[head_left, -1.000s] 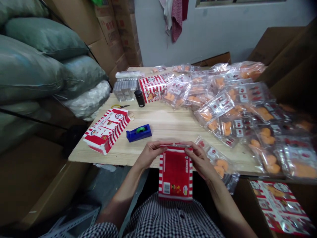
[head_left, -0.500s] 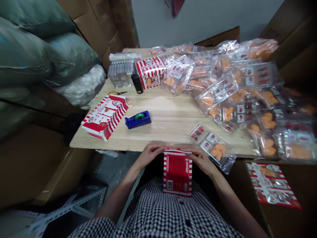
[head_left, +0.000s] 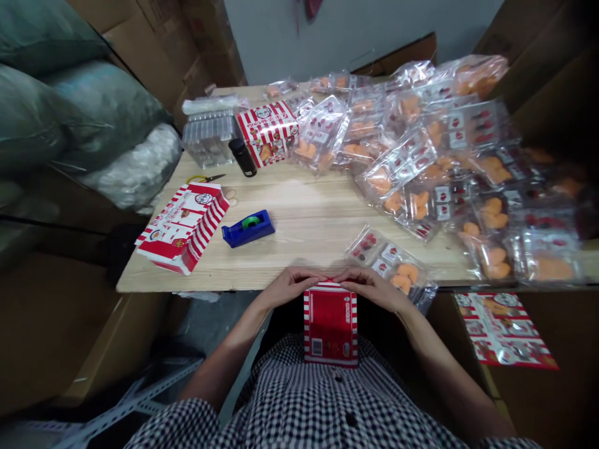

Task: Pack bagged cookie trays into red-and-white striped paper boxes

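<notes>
A red-and-white striped cardboard box (head_left: pixel 330 324), its barcode side facing up, rests against my lap below the table edge. My left hand (head_left: pixel 292 287) grips the far left end of it, thumb on the near face. On the far right end, my right hand (head_left: pixel 372 287) closes in the same way, with the fingertips of both hands nearly meeting over the top edge. The fingers behind that edge are partly hidden. Just beyond my right hand lies a clear bag (head_left: pixel 390 262) with orange nugget-shaped pieces and small printed packets.
On the wooden table (head_left: pixel 304 218) are a blue tape dispenser (head_left: pixel 248 228), flattened striped boxes (head_left: pixel 185 227), yellow-handled scissors (head_left: pixel 206 179), a black bottle (head_left: pixel 243 158), a standing box (head_left: pixel 268 133) and clear trays (head_left: pixel 209 140). Filled bags (head_left: pixel 421 156) cover the right. A printed sheet (head_left: pixel 505 330) lies lower right.
My hands have drawn closer together along the box's far edge, fingers now folded over it. The whole view has shifted slightly, so the table items appear further left.
</notes>
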Motion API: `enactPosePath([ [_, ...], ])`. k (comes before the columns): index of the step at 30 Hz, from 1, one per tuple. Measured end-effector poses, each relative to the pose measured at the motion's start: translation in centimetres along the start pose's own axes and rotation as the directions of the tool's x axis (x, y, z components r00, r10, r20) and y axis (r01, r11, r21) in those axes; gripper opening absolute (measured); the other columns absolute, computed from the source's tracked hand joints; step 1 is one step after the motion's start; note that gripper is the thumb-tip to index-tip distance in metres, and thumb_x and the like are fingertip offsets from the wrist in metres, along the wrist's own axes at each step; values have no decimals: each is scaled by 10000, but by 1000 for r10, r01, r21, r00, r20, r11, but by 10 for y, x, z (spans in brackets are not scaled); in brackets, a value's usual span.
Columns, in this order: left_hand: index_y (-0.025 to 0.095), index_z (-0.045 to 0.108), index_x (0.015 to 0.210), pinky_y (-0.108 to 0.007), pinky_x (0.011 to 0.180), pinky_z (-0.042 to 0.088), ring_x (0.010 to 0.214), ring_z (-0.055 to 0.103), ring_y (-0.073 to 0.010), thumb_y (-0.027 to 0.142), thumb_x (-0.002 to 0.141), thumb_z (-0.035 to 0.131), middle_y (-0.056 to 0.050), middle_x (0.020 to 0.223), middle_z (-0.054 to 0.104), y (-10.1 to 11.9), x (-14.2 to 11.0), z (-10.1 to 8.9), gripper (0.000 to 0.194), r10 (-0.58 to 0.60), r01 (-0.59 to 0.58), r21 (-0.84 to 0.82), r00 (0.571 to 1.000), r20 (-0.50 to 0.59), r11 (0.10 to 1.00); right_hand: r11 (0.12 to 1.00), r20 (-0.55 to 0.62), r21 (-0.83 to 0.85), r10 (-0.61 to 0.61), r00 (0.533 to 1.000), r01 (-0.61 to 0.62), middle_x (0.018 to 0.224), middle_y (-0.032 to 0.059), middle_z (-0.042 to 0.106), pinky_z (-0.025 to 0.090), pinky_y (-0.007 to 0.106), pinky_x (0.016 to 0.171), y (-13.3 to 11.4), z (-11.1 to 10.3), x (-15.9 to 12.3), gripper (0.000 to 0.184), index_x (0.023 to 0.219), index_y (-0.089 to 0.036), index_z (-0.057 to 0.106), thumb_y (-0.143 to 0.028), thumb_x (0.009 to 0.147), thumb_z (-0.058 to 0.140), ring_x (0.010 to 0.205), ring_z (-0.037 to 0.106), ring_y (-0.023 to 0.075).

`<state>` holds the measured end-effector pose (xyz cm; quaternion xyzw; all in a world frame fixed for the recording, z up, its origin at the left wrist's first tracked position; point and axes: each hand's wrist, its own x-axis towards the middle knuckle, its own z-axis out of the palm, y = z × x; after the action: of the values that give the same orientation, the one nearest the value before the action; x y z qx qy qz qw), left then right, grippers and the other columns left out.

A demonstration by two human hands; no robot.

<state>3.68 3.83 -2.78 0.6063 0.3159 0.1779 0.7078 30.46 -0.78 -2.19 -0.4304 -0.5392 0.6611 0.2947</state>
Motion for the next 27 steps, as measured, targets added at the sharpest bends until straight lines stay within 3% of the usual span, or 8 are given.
enactPosePath([
  [5, 190, 710, 1229, -345, 950, 502, 1083, 673, -241, 399, 899, 661, -106, 1217, 725, -1, 11, -3, 393, 30, -31, 67, 999, 20, 997, 1000, 72, -26, -11, 997, 13, 1203, 51, 741, 520, 413, 1002, 2, -6, 14, 383, 1177, -251, 736, -467, 863, 711, 1113, 682, 237],
  [9, 175, 744, 1176, -302, 829, 519, 923, 694, -219, 400, 931, 603, -77, 1024, 776, 4, 16, -3, 361, 40, -38, 214, 999, -5, 976, 999, 95, 4, 38, 995, -39, 1099, 58, 778, 562, 391, 897, 4, -10, 20, 425, 1163, -214, 746, -499, 850, 707, 974, 719, 234],
  [12, 157, 769, 1121, -276, 754, 518, 830, 692, -204, 385, 921, 607, -64, 930, 782, 6, 18, -2, 344, 29, -19, 248, 999, -38, 969, 990, 49, 92, 103, 993, -108, 966, 50, 800, 563, 349, 813, 4, -9, 23, 393, 1048, -192, 786, -461, 762, 796, 830, 722, 210],
  [17, 165, 776, 1111, -284, 775, 533, 868, 707, -221, 331, 897, 622, -65, 965, 793, 5, 18, -3, 311, 6, 3, 217, 999, -41, 976, 956, -63, 249, 176, 982, -156, 851, 38, 795, 554, 334, 784, 13, -2, 24, 303, 886, -189, 799, -380, 661, 869, 766, 719, 198],
  [23, 214, 734, 1196, -330, 880, 542, 976, 712, -227, 276, 937, 570, -53, 1095, 777, 9, 10, -4, 313, 32, -25, 291, 999, -21, 957, 934, -120, 328, 190, 974, -142, 979, 57, 795, 546, 382, 903, 20, 17, 13, 309, 984, -219, 788, -437, 765, 797, 931, 735, 237],
  [27, 287, 659, 1301, -387, 1013, 498, 1129, 679, -214, 298, 998, 493, -45, 1263, 712, 13, -7, 2, 345, 136, -125, 377, 991, -3, 918, 967, -147, 240, 127, 981, -89, 1135, 62, 767, 488, 447, 1035, 14, 28, -1, 383, 1111, -250, 768, -540, 893, 646, 1090, 698, 267],
])
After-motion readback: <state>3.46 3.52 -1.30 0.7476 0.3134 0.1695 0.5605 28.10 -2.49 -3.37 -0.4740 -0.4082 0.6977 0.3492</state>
